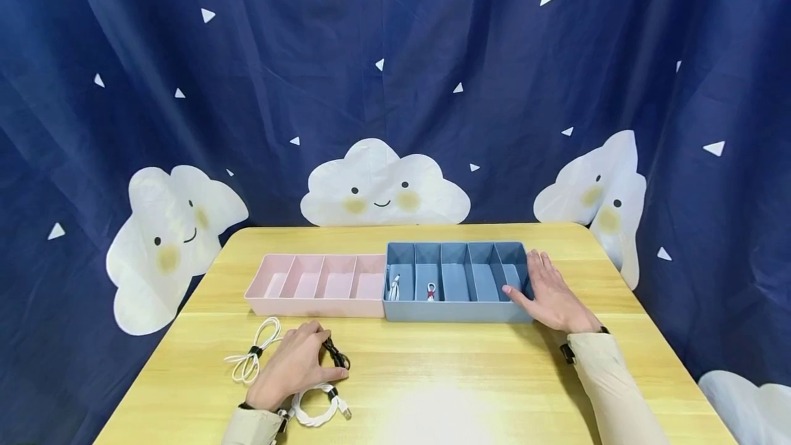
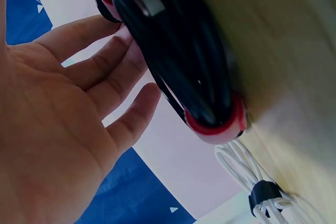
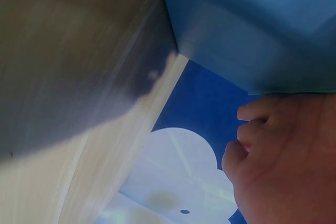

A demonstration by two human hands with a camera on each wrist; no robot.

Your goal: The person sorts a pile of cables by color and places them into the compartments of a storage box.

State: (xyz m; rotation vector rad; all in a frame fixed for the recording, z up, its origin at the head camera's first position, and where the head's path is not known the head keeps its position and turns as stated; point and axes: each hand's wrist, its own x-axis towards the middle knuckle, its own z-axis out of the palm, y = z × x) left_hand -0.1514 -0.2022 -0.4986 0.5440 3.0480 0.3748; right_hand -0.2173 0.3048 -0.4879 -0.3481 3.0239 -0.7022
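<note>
My left hand [image 1: 298, 362] is low over the table, its fingers reaching around a bundled black cable [image 1: 336, 353]. In the left wrist view, the fingertips [image 2: 137, 98] are at the side of this cable, which has red-and-pink ties. Close to that hand lie a coiled white cable [image 1: 315, 421] with a dark tie and, further left, a looped white cable [image 1: 248, 362]. My right hand [image 1: 556, 301] rests at the right end of the blue divided box [image 1: 457, 312], fingers extended along its side and thumb over the last compartment.
A pink divided box [image 1: 315, 307] stands against the blue box's left end. A small white cable [image 1: 394, 288] sits in the blue box's leftmost compartment, and a red-tied one [image 1: 430, 292] in the second. Behind the wooden table [image 1: 432, 362] hangs a dark blue curtain [image 1: 383, 53].
</note>
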